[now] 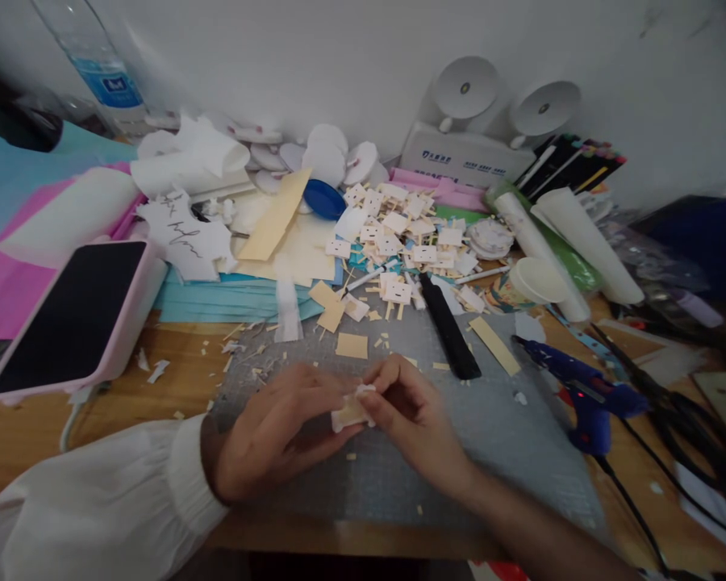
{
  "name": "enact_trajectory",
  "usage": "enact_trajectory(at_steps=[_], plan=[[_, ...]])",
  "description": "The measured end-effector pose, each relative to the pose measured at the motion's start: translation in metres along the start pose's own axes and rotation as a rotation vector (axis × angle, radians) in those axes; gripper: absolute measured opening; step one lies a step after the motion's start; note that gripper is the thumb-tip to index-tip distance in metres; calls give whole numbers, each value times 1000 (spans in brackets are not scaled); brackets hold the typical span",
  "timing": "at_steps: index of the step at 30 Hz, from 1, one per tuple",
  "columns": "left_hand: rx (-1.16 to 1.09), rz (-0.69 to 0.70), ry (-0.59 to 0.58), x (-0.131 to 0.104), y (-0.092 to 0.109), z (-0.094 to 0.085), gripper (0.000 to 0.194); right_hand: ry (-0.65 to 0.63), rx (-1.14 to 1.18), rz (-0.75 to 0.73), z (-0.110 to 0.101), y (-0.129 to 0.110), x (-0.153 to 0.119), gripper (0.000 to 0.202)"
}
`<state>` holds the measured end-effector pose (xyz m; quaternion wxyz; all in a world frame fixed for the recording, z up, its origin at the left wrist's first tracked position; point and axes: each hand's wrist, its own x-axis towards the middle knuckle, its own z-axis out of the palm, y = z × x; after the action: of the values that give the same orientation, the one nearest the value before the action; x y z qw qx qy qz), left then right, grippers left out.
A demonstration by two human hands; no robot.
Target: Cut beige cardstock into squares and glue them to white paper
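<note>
Low over the grey cutting mat (508, 468), both hands meet on a small cream card piece with white paper edges (349, 413). My left hand (278, 428) has its fingers closed on the piece's left side. From the right, my right hand (417, 420) pinches its other end between thumb and forefinger. The fingers cover part of the piece. Just beyond the hands lies a cream card rectangle (352, 346). Farther back is a pile of small white paper figures with drawn faces and stick legs (393, 230).
A blue glue gun (593, 391) with a lit red light and black scissors (690, 420) lie right. A black cutter-like tool (449, 327) crosses the mat. At left sits a pink-cased phone (73, 315). A paper cup (520, 284) and water bottle (106, 77) stand behind.
</note>
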<state>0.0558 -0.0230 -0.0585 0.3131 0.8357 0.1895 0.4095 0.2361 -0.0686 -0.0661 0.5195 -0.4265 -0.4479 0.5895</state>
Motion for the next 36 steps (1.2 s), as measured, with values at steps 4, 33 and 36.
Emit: enact_trajectory(at_steps=[4,33,36], plan=[[-29,-67,120,-4,0,3,41,-85,56,67,-7,1,-1,30],[-254,-245,-39,13,1,-6,5,-316,-583,-176,-15,-16,5,31],[-299,-250,-24,12,3,-6,7,-306,-557,-170,-17,-17,4,27]])
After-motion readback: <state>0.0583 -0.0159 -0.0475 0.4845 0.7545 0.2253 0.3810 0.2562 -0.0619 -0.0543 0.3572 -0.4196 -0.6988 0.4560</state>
